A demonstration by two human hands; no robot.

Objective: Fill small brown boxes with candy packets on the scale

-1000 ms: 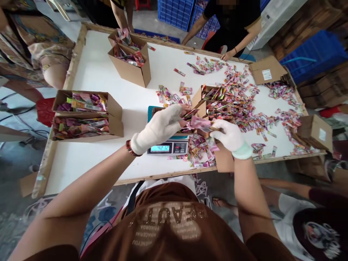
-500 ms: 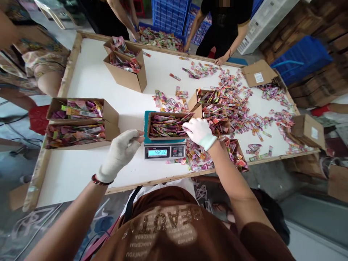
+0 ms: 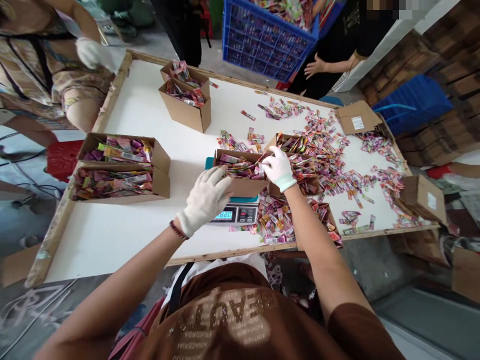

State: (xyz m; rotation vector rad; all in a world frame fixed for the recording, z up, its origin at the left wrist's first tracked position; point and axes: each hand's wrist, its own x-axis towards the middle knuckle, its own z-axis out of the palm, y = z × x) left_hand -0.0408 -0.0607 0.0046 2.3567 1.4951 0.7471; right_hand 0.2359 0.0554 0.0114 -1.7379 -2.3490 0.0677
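Observation:
A cardboard box (image 3: 249, 188) full of small wrapped packets sits over the teal platform (image 3: 244, 199) of a digital scale (image 3: 247, 215). The box looks tilted, showing more of its front wall; whether it is fully off the platform I cannot tell. My left hand (image 3: 205, 199), in a white glove, grips the box's left front corner and partly covers the lit display. My right hand (image 3: 277, 167), also gloved in white, is closed at the box's right end, its fingertips over the rim beside the packets.
Loose packets (image 3: 326, 145) spread over the right of the white table (image 3: 187, 150). More filled boxes stand at left (image 3: 120, 197), at the back (image 3: 187, 112) and beside the scale (image 3: 290, 142). Co-workers stand across and at left; a blue crate (image 3: 266, 45) of packets is behind the table.
My left hand has moved right onto the box, which has tilted and shifted on the scale. The display reading has changed. Across the table, a blue crate has been raised.

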